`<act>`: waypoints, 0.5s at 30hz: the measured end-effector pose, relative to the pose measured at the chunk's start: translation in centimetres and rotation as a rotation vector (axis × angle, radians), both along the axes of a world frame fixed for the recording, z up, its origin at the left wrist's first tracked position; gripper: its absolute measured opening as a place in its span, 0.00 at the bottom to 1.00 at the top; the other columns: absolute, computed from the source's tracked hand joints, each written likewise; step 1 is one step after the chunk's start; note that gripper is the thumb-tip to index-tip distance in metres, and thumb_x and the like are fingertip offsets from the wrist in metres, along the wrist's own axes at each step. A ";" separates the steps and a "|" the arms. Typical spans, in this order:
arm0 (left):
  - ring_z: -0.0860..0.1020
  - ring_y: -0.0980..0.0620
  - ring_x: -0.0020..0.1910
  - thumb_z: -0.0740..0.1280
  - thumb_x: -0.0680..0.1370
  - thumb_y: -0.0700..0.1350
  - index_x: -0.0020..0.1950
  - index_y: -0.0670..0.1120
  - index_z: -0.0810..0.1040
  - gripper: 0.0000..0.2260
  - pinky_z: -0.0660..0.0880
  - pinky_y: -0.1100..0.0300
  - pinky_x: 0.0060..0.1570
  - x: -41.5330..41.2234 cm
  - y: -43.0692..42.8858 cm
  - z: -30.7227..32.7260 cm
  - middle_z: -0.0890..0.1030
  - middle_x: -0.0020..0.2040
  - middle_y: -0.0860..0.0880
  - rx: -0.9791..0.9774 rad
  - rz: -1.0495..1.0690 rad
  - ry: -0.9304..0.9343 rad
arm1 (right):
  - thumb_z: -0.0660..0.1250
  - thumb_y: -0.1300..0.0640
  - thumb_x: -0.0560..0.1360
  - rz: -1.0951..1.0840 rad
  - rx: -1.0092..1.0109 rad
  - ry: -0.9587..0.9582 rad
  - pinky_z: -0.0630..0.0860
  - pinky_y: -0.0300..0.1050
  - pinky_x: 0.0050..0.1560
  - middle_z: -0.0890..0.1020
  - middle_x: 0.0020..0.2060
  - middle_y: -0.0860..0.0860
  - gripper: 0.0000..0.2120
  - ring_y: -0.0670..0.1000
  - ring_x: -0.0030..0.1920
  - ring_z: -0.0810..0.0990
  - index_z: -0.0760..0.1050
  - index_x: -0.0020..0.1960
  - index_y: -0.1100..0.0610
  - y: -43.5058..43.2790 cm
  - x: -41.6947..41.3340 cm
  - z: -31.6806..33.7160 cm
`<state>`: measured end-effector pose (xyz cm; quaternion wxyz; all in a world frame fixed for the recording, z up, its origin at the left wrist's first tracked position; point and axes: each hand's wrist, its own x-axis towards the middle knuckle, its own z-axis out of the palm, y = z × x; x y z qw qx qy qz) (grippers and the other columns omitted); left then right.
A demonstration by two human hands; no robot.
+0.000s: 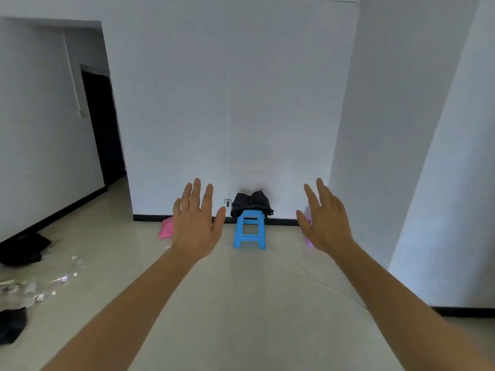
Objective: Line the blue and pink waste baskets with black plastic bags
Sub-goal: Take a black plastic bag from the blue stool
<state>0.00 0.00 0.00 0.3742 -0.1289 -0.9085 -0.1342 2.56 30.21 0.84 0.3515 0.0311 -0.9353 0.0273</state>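
My left hand (197,220) and my right hand (325,219) are both raised in front of me, palms forward, fingers spread, holding nothing. Between them, against the far wall, a small blue plastic stool (249,230) stands with a heap of black plastic bags (251,202) on its seat. A pink object (166,228) sits on the floor by the wall, partly hidden behind my left hand. Another pinkish object (309,241) peeks out from behind my right hand; I cannot tell what it is. No blue basket is visible.
More black plastic (22,249) lies on the floor at the left, and a second dark heap (12,326) at the lower left. Scattered clear and white litter (51,282) lies between them. A dark doorway (103,129) opens down the left corridor. A white pillar (442,183) stands at the right.
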 end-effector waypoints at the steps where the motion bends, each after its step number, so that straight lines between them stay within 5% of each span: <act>1: 0.52 0.41 0.78 0.52 0.82 0.58 0.78 0.45 0.57 0.28 0.56 0.40 0.73 -2.1 -0.1 0.0 0.54 0.79 0.41 -0.012 0.001 -0.023 | 0.59 0.46 0.81 -0.007 0.011 -0.048 0.57 0.58 0.75 0.51 0.79 0.61 0.32 0.62 0.77 0.57 0.52 0.80 0.56 -0.4 -2.2 -0.1; 10: 0.52 0.41 0.78 0.52 0.82 0.56 0.78 0.44 0.56 0.27 0.55 0.41 0.73 -26.6 6.0 -0.2 0.54 0.79 0.40 -0.099 -0.045 -0.162 | 0.58 0.45 0.81 -0.046 0.044 -0.165 0.60 0.57 0.73 0.53 0.78 0.61 0.32 0.61 0.75 0.60 0.54 0.79 0.56 4.2 -24.4 -0.9; 15: 0.51 0.43 0.78 0.51 0.82 0.57 0.79 0.45 0.56 0.28 0.55 0.42 0.73 -39.8 13.5 -2.9 0.52 0.80 0.42 -0.076 -0.101 -0.205 | 0.62 0.47 0.80 -0.061 -0.099 -0.126 0.64 0.58 0.70 0.57 0.77 0.61 0.31 0.63 0.73 0.65 0.57 0.78 0.58 10.8 -36.5 -2.9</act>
